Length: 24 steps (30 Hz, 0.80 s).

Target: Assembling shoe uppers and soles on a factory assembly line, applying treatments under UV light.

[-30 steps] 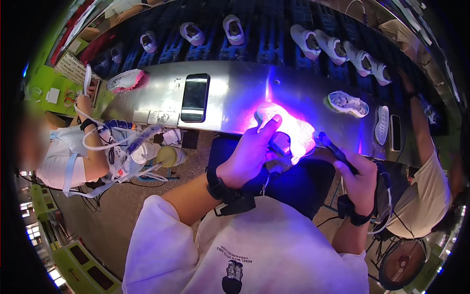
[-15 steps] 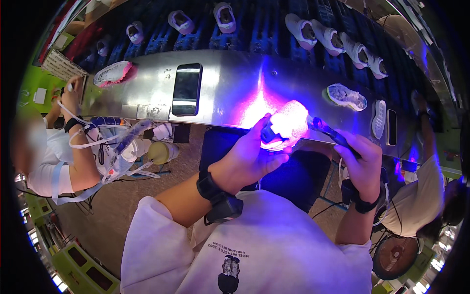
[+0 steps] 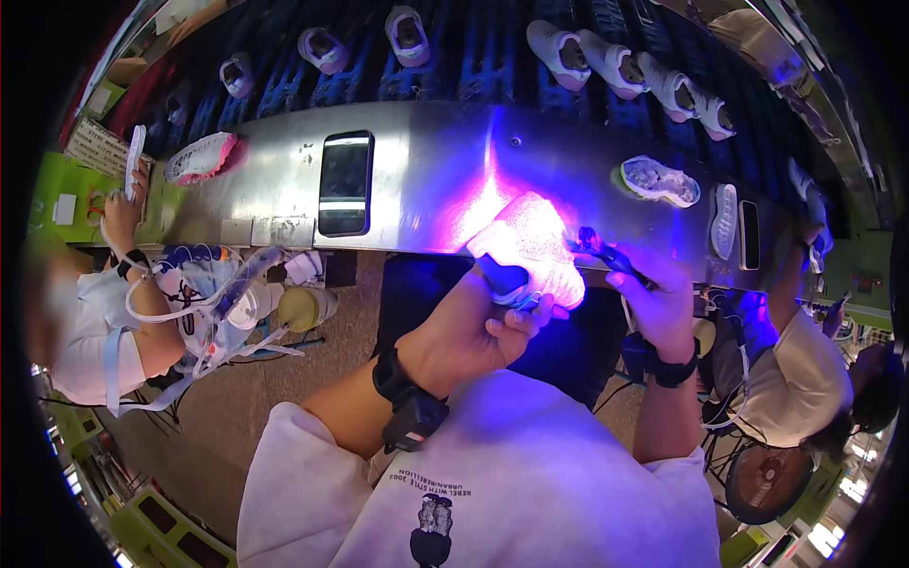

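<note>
My left hand (image 3: 459,331) is closed around a light-coloured shoe (image 3: 540,256), held above the near edge of the metal bench. Strong violet-pink light washes over the shoe and hides much of its detail. Its dark opening lies beside my left thumb. In my right hand (image 3: 660,301) is a slim dark-handled brush (image 3: 606,254), gripped between the fingers. The brush's dark tip is close to the right side of the shoe; whether it touches cannot be made out.
A phone (image 3: 346,185) and a pink-edged sole (image 3: 201,158) lie left on the bench (image 3: 417,142). On the right are a sole (image 3: 660,181), a white sole (image 3: 722,222) and another phone (image 3: 749,237). Several shoes stand on the dark conveyor (image 3: 483,66). Co-workers sit on both sides.
The shoe has tilted in my left hand, now showing more of its lit upper. My right hand with the brush has shifted left. The left co-worker's hand now raises a white sole.
</note>
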Available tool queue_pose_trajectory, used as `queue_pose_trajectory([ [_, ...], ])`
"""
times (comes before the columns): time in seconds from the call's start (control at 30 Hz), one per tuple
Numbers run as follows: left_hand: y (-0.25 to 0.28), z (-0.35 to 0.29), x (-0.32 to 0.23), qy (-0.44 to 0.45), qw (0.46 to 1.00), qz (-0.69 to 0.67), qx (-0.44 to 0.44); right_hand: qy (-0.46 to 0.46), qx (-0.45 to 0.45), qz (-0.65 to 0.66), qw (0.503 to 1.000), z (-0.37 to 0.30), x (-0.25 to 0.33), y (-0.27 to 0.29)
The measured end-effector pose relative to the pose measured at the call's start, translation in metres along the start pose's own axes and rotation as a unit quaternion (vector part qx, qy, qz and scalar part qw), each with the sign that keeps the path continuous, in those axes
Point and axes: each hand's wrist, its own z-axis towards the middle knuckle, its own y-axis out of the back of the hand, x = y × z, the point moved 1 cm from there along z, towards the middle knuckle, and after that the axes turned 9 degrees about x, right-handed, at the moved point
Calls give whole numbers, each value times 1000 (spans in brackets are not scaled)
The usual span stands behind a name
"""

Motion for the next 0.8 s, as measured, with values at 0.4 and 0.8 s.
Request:
queue_pose_trajectory([
  [0.4,-33,21,20,-205,840,501,36,-62,-30,-65,995,-23,8,16],
  [0.8,-106,20,-36,-258,462,834,-157,15,33,65,997,-34,-46,6],
])
